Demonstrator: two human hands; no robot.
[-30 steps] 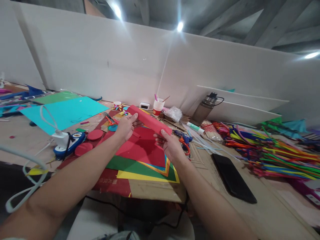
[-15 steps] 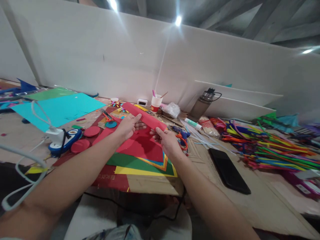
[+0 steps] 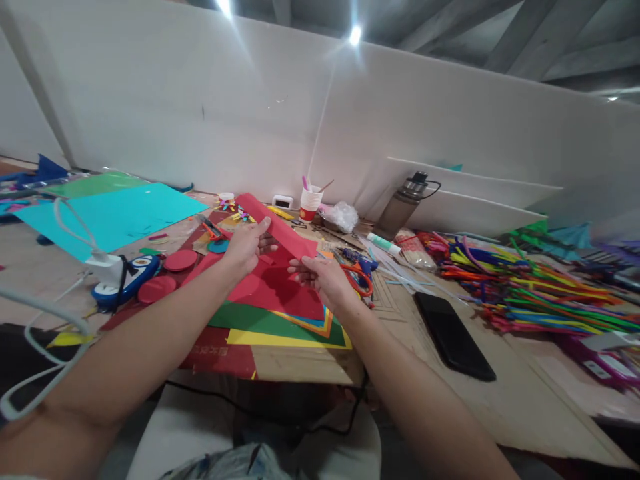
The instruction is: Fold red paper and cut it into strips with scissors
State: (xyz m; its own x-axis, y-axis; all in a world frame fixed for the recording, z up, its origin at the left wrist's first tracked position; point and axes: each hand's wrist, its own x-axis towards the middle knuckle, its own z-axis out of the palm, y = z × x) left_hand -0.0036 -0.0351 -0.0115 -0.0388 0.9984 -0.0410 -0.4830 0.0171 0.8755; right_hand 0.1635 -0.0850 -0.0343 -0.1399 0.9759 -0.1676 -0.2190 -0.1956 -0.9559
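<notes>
Both hands hold a strip of red paper in the air, slanting down from upper left to lower right. My left hand pinches its lower edge near the middle, thumb on top. At the right end, my right hand grips it between thumb and fingers. Under the hands lie red sheets, on top of a green sheet and a yellow sheet. Two red discs rest left of my left hand. Orange-handled scissors lie just right of my right hand.
A black phone and many coloured pipe cleaners lie at the right. Behind are a grey bottle, a glue stick and paper cups. A blue-white power strip with cables and a turquoise sheet occupy the left.
Both hands and the red strip have shifted slightly left. My right hand has slid closer to my left along the strip. The whole view has moved a little.
</notes>
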